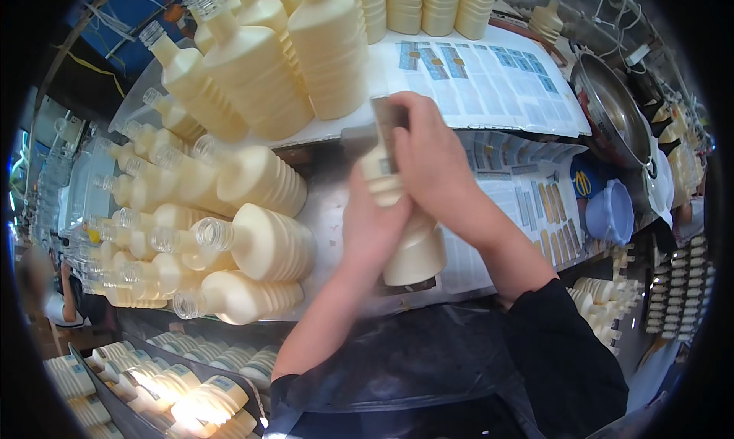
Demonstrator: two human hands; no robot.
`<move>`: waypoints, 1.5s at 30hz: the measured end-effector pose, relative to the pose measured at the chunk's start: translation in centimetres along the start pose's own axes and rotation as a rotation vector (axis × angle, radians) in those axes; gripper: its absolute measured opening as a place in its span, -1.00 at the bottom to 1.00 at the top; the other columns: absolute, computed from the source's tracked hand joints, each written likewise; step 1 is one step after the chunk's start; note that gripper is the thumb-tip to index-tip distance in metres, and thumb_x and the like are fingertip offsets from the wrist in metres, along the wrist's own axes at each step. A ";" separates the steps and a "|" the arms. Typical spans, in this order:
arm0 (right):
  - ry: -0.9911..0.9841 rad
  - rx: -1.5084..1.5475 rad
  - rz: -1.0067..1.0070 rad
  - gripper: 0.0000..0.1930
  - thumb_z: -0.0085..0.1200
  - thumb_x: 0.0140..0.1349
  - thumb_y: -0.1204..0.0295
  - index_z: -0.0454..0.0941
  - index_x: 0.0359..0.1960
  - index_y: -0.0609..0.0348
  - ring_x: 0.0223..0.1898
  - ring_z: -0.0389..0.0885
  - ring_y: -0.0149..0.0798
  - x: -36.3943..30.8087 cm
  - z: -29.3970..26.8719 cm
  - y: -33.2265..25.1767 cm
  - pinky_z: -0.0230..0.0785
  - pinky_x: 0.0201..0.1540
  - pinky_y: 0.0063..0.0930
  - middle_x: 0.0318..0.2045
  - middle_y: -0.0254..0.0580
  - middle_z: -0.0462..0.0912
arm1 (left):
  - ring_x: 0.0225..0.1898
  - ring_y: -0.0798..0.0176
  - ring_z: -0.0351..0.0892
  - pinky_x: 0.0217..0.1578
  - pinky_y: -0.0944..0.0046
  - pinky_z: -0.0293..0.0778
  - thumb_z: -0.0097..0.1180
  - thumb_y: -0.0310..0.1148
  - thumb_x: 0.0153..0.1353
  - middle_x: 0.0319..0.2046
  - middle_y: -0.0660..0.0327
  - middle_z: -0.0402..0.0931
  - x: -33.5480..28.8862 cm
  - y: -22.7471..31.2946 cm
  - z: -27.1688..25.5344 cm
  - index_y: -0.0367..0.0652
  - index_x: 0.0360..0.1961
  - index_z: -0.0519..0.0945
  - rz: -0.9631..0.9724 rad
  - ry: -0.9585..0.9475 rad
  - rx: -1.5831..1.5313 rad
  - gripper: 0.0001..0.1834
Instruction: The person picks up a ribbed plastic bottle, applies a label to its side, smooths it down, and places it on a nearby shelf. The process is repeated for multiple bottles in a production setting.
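Note:
A cream ridged plastic bottle [417,259] is tilted in front of me, its base toward me. My left hand [371,221] is wrapped round its middle, slightly blurred by motion. My right hand [430,145] grips a flat, narrow grey-brown piece [384,129], shaped like a scraper, and holds it against the bottle's far part. A small bluish patch shows on the bottle beside that piece. The bottle's neck is hidden behind the hands and the piece. To the left, many similar cream bottles [271,244] with clear threaded necks lie on their sides.
Upright cream bottles [329,49] crowd a raised white shelf, beside a sheet of blue-grey labels [497,80]. Strips of blue and brown labels [547,210] lie below. A metal pan [612,103] and a blue bucket [610,212] stand right. Labelled bottles [199,393] fill a crate lower left; a person [57,305] is beyond.

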State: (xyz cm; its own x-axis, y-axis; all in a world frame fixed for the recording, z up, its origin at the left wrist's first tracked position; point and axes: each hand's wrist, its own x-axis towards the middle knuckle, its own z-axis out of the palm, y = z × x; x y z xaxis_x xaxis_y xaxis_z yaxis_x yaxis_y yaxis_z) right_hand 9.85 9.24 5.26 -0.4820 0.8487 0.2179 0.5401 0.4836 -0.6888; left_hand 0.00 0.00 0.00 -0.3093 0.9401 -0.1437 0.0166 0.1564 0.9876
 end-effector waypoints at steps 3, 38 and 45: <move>0.083 0.113 -0.043 -0.58 -0.09 0.40 0.45 0.27 0.28 0.20 0.21 0.49 0.24 -0.4 -0.3 3.2 0.34 0.26 -0.05 0.24 0.18 0.44 | 0.18 -0.10 0.60 0.20 0.06 0.48 0.38 -0.16 0.18 0.18 -0.11 0.55 0.1 -0.3 0.3 -0.20 0.45 0.17 0.026 0.065 0.053 -0.09; 0.257 0.405 -0.053 -0.58 -0.05 0.38 0.51 0.32 0.26 0.31 0.27 0.46 0.15 -1.1 0.5 7.2 0.29 0.34 -0.14 0.20 0.16 0.48 | 0.32 -0.24 0.36 0.35 -0.12 0.18 0.27 -0.18 0.17 0.24 -0.30 0.43 -2.5 -1.9 -1.2 -0.32 0.55 0.04 0.205 0.043 0.302 0.02; 0.275 0.223 -0.087 -0.60 -0.05 0.35 0.53 0.35 0.22 0.24 0.15 0.52 0.20 -0.1 1.4 3.4 0.37 0.24 -0.11 0.12 0.17 0.51 | 0.16 -0.23 0.50 0.25 -0.12 0.30 0.32 -0.11 0.14 0.16 -0.26 0.51 -2.8 -1.8 -0.3 -0.46 0.52 -0.01 0.274 0.153 0.583 0.10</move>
State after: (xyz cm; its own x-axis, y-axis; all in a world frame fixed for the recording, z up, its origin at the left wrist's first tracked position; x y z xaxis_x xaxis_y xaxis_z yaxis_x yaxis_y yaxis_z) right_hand 10.78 10.46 1.97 -0.2991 0.8470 0.4395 0.3269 0.5237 -0.7867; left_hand 0.54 -3.03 -1.38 -0.3515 0.9222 0.1610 0.6125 0.0964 0.7846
